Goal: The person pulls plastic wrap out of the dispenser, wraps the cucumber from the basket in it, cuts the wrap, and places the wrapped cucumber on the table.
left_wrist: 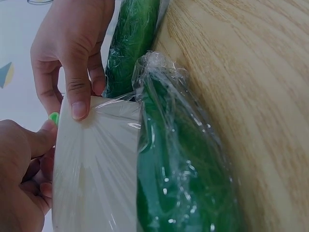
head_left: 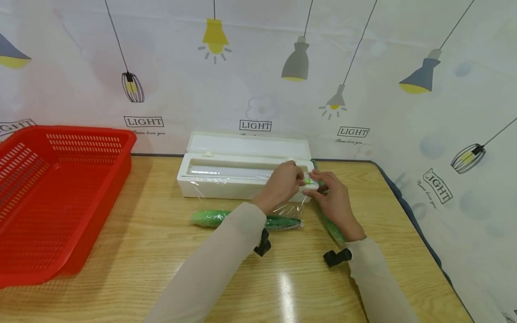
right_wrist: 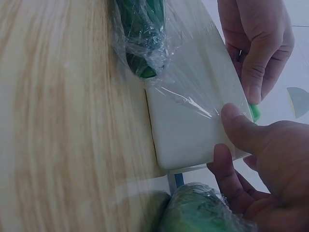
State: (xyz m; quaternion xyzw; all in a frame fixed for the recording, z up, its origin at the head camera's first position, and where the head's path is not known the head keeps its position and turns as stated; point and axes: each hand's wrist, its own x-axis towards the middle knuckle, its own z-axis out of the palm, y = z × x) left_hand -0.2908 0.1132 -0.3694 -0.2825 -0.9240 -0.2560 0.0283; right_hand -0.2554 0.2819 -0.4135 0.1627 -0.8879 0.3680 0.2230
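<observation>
A white cling film dispenser (head_left: 226, 189) stands with its lid up and a roll inside. At its right end, my left hand (head_left: 282, 181) pinches a small green slider (left_wrist: 54, 117) on the top edge. My right hand (head_left: 334, 197) grips the dispenser's right end, the thumb pressing the film on the front face. Clear film (right_wrist: 188, 99) stretches from the dispenser down to a green cucumber (head_left: 210, 218) lying in front, wrapped in it. Past the right end lies a second film-wrapped cucumber (right_wrist: 198, 212), partly hidden by the right hand in the head view.
A red perforated plastic basket (head_left: 102, 188) stands on the left of the wooden table (head_left: 161, 269). Behind the dispenser hangs a pale wall covering (head_left: 181, 67) printed with lamps. A black wrist camera mount (head_left: 337, 257) sits on the right wrist.
</observation>
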